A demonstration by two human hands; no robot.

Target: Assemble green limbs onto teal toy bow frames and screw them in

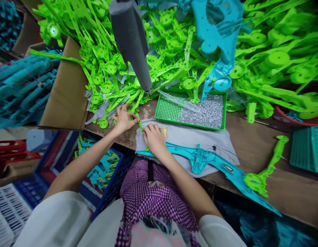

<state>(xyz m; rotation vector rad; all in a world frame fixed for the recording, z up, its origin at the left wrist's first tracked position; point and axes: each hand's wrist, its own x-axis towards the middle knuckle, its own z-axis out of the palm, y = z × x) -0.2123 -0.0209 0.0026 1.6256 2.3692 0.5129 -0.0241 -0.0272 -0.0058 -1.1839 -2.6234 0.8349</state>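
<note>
A slim bright-green plastic part (pixel 140 125) lies between my two hands at the left end of a grey cloth. My left hand (pixel 125 119) has its fingers curled, with thumb and forefinger closed on the part's upper end. The fingers of my right hand (pixel 155 137) are bent down over the lower end, partly hiding it. Beneath the right hand and forearm, a long blue plastic piece (pixel 174 148) with thin wires lies across the grey cloth (pixel 226 144). A grey powered screwdriver (pixel 133 44) points down just beyond my hands.
A green tray (pixel 224 116) of small metal screws or pins stands behind the cloth, a translucent strip across it. Green parts (pixel 171 41) are heaped at the back, with a blue part (pixel 218 41) above. Left are a cardboard box (pixel 63 89) and blue crate (pixel 107 185); right, a green part (pixel 267 168).
</note>
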